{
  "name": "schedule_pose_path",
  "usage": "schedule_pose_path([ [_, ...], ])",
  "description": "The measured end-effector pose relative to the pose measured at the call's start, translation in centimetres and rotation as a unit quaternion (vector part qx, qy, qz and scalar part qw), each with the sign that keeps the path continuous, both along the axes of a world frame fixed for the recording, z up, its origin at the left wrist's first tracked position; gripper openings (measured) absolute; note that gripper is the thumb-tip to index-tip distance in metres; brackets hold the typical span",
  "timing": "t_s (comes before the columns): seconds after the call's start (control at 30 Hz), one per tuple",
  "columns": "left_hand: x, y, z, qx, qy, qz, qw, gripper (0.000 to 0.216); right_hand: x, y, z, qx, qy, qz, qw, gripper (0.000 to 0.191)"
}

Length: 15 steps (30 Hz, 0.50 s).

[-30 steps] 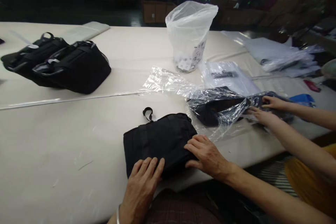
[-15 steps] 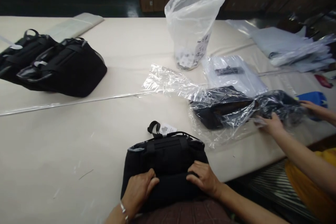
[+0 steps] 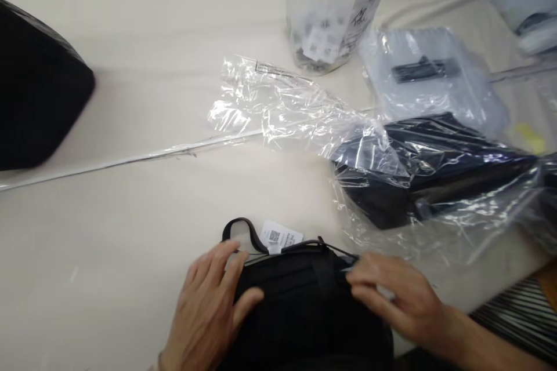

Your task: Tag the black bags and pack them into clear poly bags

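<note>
A black fabric bag [image 3: 304, 313] lies at the table's near edge, its top facing away from me. From that top edge a looped black strap [image 3: 250, 229] sticks out, beside a white printed tag [image 3: 281, 236]. My left hand [image 3: 209, 301] rests over the bag's upper left corner, fingers stretched and thumb apart. At the upper right corner my right hand [image 3: 395, 295] is closed, with thumb and fingers pinching the bag's edge; it is slightly blurred. The bag's lower part runs out of the picture.
Right of the bag lies a black item in clear plastic [image 3: 456, 168]. Behind it are a stack of plastic bags [image 3: 439, 98] and an upright translucent bag [image 3: 322, 17] holding small white pieces. Another black bag [image 3: 39, 93] stands at the far left.
My view has tipped down and closer. Both hands have moved from the bag's front face to its upper corners; the left fingers have spread. The other person's hands have left the view.
</note>
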<state>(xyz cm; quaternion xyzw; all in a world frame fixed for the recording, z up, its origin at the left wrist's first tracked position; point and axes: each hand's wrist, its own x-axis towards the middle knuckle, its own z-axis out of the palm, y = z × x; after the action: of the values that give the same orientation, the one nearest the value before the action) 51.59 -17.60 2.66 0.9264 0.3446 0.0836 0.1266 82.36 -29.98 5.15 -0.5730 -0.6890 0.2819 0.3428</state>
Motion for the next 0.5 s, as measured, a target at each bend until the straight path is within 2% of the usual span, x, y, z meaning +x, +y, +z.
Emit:
schedule_pose_path([
  [0.03,1.9,1.6,0.4,-0.059,0.052,-0.01,0.997,0.046,0.4,2.4,0.0,0.002,0.01,-0.022,1.0,0.008],
  [0.13,6.1,3.9,1.1,-0.254,0.186,-0.07,0.947,0.052,-0.4,9.3,-2.0,-0.057,0.088,0.043,0.994,0.012],
  [0.23,7.1,3.6,1.9,-0.336,0.22,-0.086,0.912,0.064,-2.8,14.3,-5.0,-0.192,0.178,0.153,0.953,0.017],
  [0.3,6.3,2.5,2.9,-0.364,0.218,-0.087,0.901,0.065,-4.3,16.1,-6.6,-0.263,0.179,0.211,0.924,0.024],
  [0.37,4.9,1.1,3.8,-0.364,0.203,-0.101,0.903,0.057,-5.1,16.6,-7.6,-0.295,0.133,0.252,0.912,0.03],
  [0.5,1.3,-2.7,4.1,-0.258,0.099,-0.18,0.944,0.033,-4.3,13.7,-7.9,-0.292,0.036,0.306,0.906,0.033],
])
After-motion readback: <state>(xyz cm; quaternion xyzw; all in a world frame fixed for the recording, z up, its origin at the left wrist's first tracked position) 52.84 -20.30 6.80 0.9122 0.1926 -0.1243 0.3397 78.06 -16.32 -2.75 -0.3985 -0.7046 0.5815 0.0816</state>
